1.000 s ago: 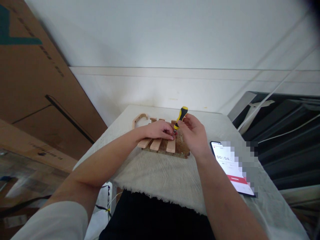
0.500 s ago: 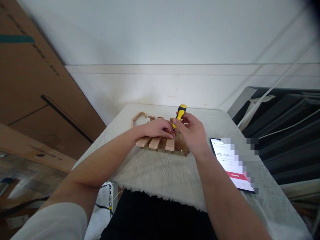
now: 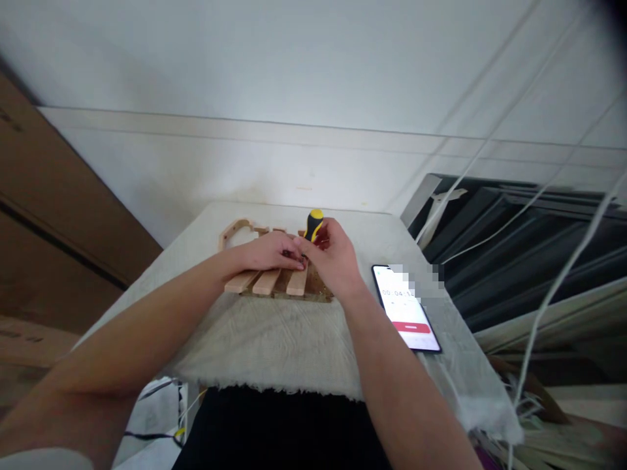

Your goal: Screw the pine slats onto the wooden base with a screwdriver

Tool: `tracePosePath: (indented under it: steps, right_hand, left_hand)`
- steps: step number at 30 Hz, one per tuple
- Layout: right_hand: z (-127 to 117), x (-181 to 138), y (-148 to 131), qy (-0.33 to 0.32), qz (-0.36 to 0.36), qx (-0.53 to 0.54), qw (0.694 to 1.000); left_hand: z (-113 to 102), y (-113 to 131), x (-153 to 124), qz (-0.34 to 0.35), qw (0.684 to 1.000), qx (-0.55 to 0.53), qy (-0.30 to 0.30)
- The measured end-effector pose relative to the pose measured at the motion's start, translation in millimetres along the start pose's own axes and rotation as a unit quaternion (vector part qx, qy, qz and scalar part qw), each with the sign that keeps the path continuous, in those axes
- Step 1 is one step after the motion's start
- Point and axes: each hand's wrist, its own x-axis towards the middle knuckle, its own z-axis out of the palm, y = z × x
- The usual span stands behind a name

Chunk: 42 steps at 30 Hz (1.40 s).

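on cloth-covered surface (image 3: pixel 294 339): right hand (image 3: pixel 333 254) clenching screwdriver (image 3: pixel 312 225), driving into wooden slats (image 3: pixel 267 282); left hand (image 3: pixel 272 251) pressing flat, grasping nothing. next probably needing steady downward turning.

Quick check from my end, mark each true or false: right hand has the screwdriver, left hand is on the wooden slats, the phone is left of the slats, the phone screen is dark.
The right hand holds the screwdriver: true.
The left hand rests on the wooden slats: true.
The phone lies left of the slats: false, it lies to their right on the cloth.
The phone screen is dark: false, it is lit.
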Motion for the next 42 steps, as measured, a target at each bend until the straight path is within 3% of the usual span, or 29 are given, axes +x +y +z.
tracePosePath:
  steps: [4, 13, 17, 22, 27, 31, 42]
  right_hand:
    - [3, -1, 1, -0.017, -0.006, 0.019, 1.0]
    - [3, -3, 2, -0.064, 0.0, 0.03, 0.997]
    - [8, -5, 1, -0.101, -0.069, 0.005, 0.993]
    - [13, -2, 7, -0.076, -0.127, -0.054, 0.988]
    - [13, 0, 7, -0.013, -0.043, -0.036, 0.998]
    - [14, -1, 7, -0.009, 0.021, 0.021, 1.0]
    - [14, -1, 5, -0.05, -0.019, 0.021, 0.998]
  left_hand:
    - [1, -6, 1, 0.004, 1.0, -0.004, -0.01]
    - [4, -1, -1, -0.026, 0.999, 0.0, 0.037]
    - [6, -1, -1, -0.034, 0.996, -0.039, 0.074]
    - [5, -3, 0, -0.042, 0.997, -0.004, 0.068]
    - [2, 2, 0, -0.072, 0.996, 0.029, 0.032]
    - [1, 4, 1, -0.057, 0.998, 0.024, 0.03]
    - [3, -6, 2, -0.022, 1.0, -0.016, 0.011]
